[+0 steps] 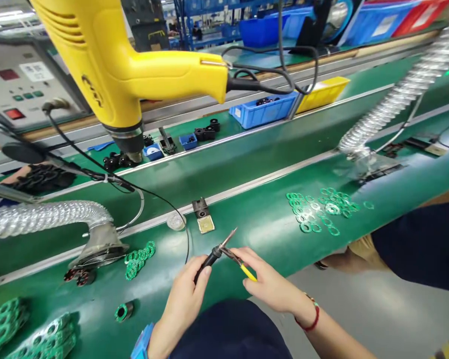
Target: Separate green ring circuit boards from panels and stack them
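My left hand [187, 291] is wrapped round the black handle of a soldering iron [211, 259], whose metal tip points up and to the right. My right hand [271, 283] grips yellow-handled pliers [248, 272]. The pliers' jaws meet the iron at the collar where tip and handle join; how tightly they clamp cannot be made out. Just beyond the tip, a black iron stand [200, 205] with a yellowish sponge [206, 224] lies on the green bench [254, 239]. Beside it sits a small clear round container [176, 220].
Green ring-shaped boards [334, 208] lie at right, more rings [139, 260] at left near a fume duct [99, 242]. A green-topped coil [123, 311] stands in front. A yellow heat gun [134, 75] hangs overhead. Another person [422, 244] is at right.
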A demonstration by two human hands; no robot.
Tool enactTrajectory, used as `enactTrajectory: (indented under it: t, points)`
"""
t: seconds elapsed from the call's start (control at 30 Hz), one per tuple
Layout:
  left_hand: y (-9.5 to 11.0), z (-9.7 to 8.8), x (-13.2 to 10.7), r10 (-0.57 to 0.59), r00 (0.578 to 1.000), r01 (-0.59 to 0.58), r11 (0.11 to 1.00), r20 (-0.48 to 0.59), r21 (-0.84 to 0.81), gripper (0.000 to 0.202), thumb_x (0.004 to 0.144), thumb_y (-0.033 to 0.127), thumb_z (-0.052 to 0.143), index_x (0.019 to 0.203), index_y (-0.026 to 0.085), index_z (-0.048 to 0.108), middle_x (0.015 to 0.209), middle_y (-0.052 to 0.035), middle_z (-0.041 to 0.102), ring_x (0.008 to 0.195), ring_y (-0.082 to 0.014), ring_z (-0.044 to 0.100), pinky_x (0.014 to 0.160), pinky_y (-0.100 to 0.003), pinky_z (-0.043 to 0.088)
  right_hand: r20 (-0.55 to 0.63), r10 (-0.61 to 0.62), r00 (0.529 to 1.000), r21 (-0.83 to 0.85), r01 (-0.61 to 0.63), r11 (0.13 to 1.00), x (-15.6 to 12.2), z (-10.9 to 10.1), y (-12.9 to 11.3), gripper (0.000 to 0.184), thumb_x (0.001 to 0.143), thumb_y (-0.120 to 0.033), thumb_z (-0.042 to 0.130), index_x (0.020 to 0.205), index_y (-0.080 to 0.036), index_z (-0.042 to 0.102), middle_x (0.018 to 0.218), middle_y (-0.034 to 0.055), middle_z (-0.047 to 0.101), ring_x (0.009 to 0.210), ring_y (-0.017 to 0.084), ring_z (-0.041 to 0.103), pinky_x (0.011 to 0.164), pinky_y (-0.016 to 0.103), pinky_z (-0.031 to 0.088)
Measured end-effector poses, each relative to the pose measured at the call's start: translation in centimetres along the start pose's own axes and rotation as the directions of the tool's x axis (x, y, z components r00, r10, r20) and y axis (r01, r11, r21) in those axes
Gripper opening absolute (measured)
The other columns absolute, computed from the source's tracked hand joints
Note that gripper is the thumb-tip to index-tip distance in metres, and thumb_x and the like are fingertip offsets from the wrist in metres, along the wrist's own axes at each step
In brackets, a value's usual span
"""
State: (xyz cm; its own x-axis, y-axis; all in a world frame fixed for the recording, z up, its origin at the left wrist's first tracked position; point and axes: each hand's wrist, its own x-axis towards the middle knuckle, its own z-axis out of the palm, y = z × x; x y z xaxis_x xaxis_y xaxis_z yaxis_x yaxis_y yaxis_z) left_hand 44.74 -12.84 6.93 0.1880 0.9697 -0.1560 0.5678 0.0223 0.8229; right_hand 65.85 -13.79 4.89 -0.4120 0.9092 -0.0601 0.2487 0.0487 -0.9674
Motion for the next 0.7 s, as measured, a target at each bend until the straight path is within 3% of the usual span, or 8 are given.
enactTrajectory:
  t: [0.13,0.23,0.37,0.43,0.5,0.57,0.63,0.7]
  points:
    - [-1.2,0.8,-0.4,-0.043,0.991,0.052,0.996,-0.126,0.076,0.020,0.081,0.035,0.054,0.091,0.020,0.062,0.081,-0.0079,0.060,0.075,-0.0224,0.054,0.068,-0.029,0.036,0.014,0.023,1.000,0.021,-0.024,0.999,1.1,1.0,0.2,0.070,0.063,-0.006,0.038,0.130,-0.021,0.049,0.112,0.0069,0.052,0.108,0.019,0.048,0.102,0.040,0.035]
    - [-2.0,1.1,-0.6,-0.161,0.983,0.168,0.983,-0.092,0.080,0.021,0.083,0.039,0.052,0.079,0.019,0.054,0.061,-0.0046,0.051,0.057,-0.0178,0.044,0.057,-0.028,0.027,0.022,0.086,0.996,-0.024,-0.086,0.996,1.6,1.8,0.4,0.063,0.060,-0.006,0.037,0.119,-0.018,0.056,0.101,0.0066,0.053,0.097,0.019,0.051,0.093,0.037,0.040]
    - [-2.3,0.4,-0.9,-0.215,0.955,0.264,0.930,0.203,-0.255,0.054,0.078,0.072,0.039,0.073,0.019,0.046,0.054,0.0025,0.035,0.047,-0.0103,0.030,0.048,-0.024,0.023,0.059,0.108,0.992,-0.068,-0.104,0.992,1.5,2.1,0.5,0.059,0.057,-0.005,0.036,0.108,-0.017,0.061,0.093,0.0058,0.053,0.088,0.018,0.052,0.084,0.033,0.042]
    - [-2.1,-0.1,-1.0,-0.273,0.853,0.462,0.792,0.445,-0.398,0.063,0.069,0.082,0.039,0.075,0.019,0.043,0.050,0.0081,0.024,0.042,-0.0066,0.016,0.041,-0.021,0.013,0.091,0.091,0.992,-0.072,-0.085,0.994,1.3,1.8,0.6,0.059,0.056,-0.004,0.036,0.108,-0.018,0.062,0.091,0.0051,0.054,0.087,0.018,0.052,0.083,0.031,0.043]
    - [-1.8,-0.2,-1.0,-0.285,0.762,0.594,0.667,0.582,-0.451,0.065,0.064,0.083,0.043,0.078,0.020,0.042,0.048,0.0107,0.018,0.041,-0.0052,0.007,0.039,-0.020,0.006,0.106,0.085,0.991,-0.076,-0.077,0.994,1.1,1.4,0.7,0.060,0.057,-0.003,0.036,0.108,-0.019,0.062,0.092,0.0048,0.055,0.089,0.018,0.053,0.084,0.031,0.043]
    - [-1.6,0.0,-0.8,-0.267,0.805,0.539,0.702,0.530,-0.466,0.064,0.065,0.081,0.045,0.080,0.019,0.045,0.049,0.0099,0.021,0.041,-0.0058,0.011,0.040,-0.020,0.009,0.120,0.077,0.990,-0.063,-0.070,0.996,0.9,0.9,0.7,0.064,0.058,-0.003,0.036,0.115,-0.020,0.058,0.100,0.0056,0.056,0.095,0.018,0.053,0.090,0.032,0.042]
    - [-1.6,0.4,-0.6,-0.222,0.912,0.354,0.849,0.345,-0.392,0.058,0.072,0.075,0.045,0.078,0.018,0.049,0.051,0.0058,0.030,0.045,-0.0083,0.023,0.045,-0.022,0.018,0.135,0.056,0.989,-0.037,-0.051,0.998,0.9,0.7,0.7,0.070,0.059,-0.003,0.037,0.125,-0.021,0.052,0.111,0.0067,0.053,0.105,0.020,0.050,0.098,0.035,0.038]
    - [-1.9,0.9,-0.5,-0.163,0.978,0.187,0.958,0.129,-0.215,0.045,0.078,0.063,0.049,0.072,0.018,0.050,0.055,0.0004,0.041,0.053,-0.0123,0.035,0.053,-0.024,0.024,0.141,0.040,0.989,-0.014,-0.038,0.999,1.0,0.8,0.7,0.073,0.060,-0.003,0.038,0.130,-0.021,0.047,0.117,0.0072,0.051,0.113,0.020,0.046,0.104,0.038,0.032]
